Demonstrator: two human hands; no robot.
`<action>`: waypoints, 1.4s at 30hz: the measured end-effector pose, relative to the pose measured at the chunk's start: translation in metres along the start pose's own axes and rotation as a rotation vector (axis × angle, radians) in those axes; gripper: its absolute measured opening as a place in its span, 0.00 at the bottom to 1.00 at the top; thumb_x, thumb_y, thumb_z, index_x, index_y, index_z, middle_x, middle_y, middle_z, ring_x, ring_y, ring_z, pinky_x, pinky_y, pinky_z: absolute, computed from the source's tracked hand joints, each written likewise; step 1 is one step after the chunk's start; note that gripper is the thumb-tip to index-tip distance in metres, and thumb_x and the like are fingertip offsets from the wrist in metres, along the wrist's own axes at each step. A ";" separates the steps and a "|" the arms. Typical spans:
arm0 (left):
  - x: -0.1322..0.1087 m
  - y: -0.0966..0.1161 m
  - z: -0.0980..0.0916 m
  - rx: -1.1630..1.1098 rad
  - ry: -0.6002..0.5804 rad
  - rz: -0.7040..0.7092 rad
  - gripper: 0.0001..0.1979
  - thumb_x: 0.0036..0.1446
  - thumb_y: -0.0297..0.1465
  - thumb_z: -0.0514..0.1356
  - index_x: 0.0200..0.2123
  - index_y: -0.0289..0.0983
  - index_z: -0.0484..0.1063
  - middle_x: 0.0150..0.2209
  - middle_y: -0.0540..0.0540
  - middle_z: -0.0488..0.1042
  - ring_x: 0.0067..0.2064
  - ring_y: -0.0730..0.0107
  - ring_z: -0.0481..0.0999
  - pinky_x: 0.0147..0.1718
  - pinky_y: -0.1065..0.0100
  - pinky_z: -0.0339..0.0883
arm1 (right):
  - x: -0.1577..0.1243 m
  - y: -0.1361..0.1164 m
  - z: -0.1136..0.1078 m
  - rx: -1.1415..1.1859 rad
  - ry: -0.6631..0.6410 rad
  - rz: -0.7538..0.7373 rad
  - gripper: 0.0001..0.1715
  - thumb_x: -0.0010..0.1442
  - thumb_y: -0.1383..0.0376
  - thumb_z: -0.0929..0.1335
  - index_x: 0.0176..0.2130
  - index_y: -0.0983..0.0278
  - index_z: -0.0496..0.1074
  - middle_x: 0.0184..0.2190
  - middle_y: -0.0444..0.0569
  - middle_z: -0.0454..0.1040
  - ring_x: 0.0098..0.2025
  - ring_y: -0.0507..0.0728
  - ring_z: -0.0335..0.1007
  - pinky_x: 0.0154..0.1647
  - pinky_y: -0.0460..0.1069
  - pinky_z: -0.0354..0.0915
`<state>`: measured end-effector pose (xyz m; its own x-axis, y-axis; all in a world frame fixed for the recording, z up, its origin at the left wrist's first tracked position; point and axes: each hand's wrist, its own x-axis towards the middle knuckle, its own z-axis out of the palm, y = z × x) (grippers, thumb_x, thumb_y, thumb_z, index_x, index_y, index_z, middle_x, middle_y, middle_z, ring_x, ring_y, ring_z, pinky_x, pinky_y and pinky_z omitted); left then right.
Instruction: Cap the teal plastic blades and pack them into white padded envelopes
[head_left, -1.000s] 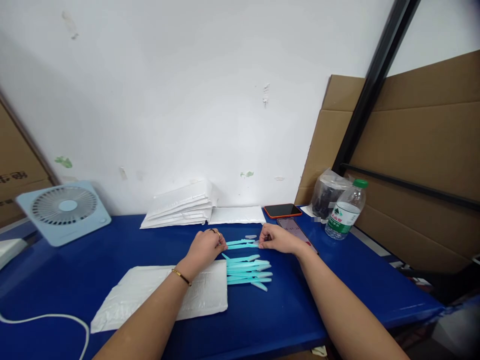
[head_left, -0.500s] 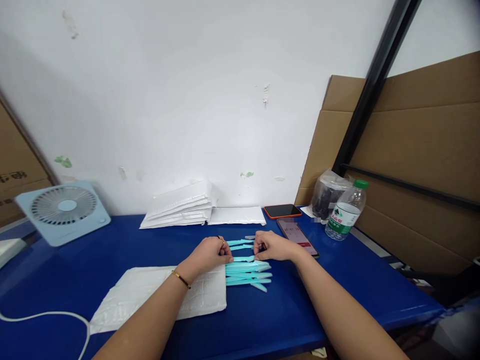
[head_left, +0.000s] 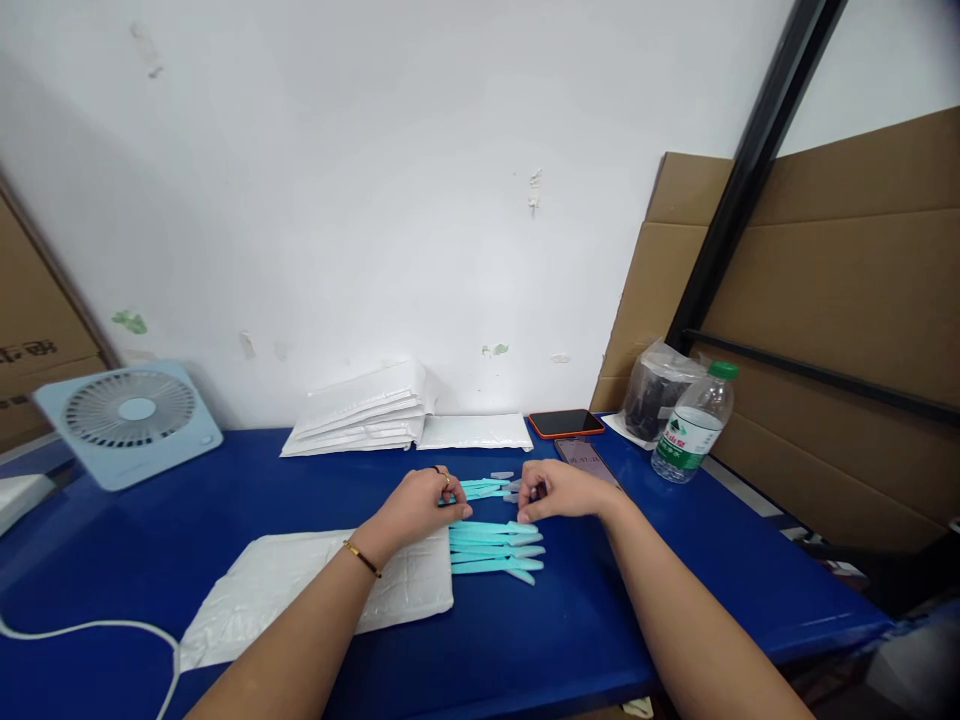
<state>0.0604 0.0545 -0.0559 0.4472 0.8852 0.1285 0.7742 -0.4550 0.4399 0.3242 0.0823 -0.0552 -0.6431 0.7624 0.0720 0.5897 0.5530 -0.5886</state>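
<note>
Several teal eyebrow razors with translucent tips lie side by side, their left ends on or beside a white padded mailer. A smaller group of teal razors rests farther back, between my hands. My left hand is over the mailer's upper right corner, thumb and fingers pinched together; whatever they hold, if anything, is hidden. Opposite it, my right hand has curled fingers, its thumb tip close to the tip of the rearmost razor in the front group. I cannot see anything in its pinch.
Toward the wall are a stack of white mailers and a flat mailer. Two phones, an orange-edged one and one showing a timer, lie by my right hand. A water bottle stands right; a blue fan left.
The razor that stretched between both hands' fingertips no longer shows there. My right hand has shifted slightly right, widening the gap between the hands and exposing more of the back razors.
</note>
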 end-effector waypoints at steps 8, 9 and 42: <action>-0.003 0.007 0.005 -0.056 -0.131 0.095 0.16 0.49 0.45 0.56 0.29 0.39 0.75 0.30 0.48 0.70 0.31 0.71 0.67 0.28 0.72 0.57 | -0.002 -0.006 0.002 0.010 -0.088 -0.059 0.13 0.49 0.57 0.70 0.30 0.64 0.74 0.32 0.45 0.68 0.29 0.49 0.63 0.28 0.44 0.59; -0.002 0.007 0.005 -0.059 -0.123 0.095 0.15 0.49 0.44 0.56 0.29 0.39 0.75 0.30 0.49 0.70 0.30 0.72 0.68 0.28 0.72 0.57 | -0.002 -0.007 0.001 0.009 -0.049 -0.070 0.13 0.49 0.57 0.69 0.31 0.64 0.74 0.32 0.45 0.68 0.30 0.50 0.63 0.30 0.44 0.59; -0.007 -0.017 -0.011 0.046 -0.190 0.003 0.08 0.49 0.38 0.57 0.25 0.41 0.72 0.29 0.52 0.71 0.31 0.72 0.67 0.39 0.68 0.53 | -0.004 0.001 0.002 -0.050 -0.146 -0.059 0.05 0.44 0.68 0.70 0.27 0.64 0.76 0.29 0.45 0.71 0.27 0.50 0.64 0.26 0.43 0.59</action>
<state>0.0390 0.0567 -0.0546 0.5231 0.8512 -0.0425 0.7901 -0.4657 0.3985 0.3261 0.0791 -0.0576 -0.7393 0.6733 -0.0150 0.5704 0.6142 -0.5453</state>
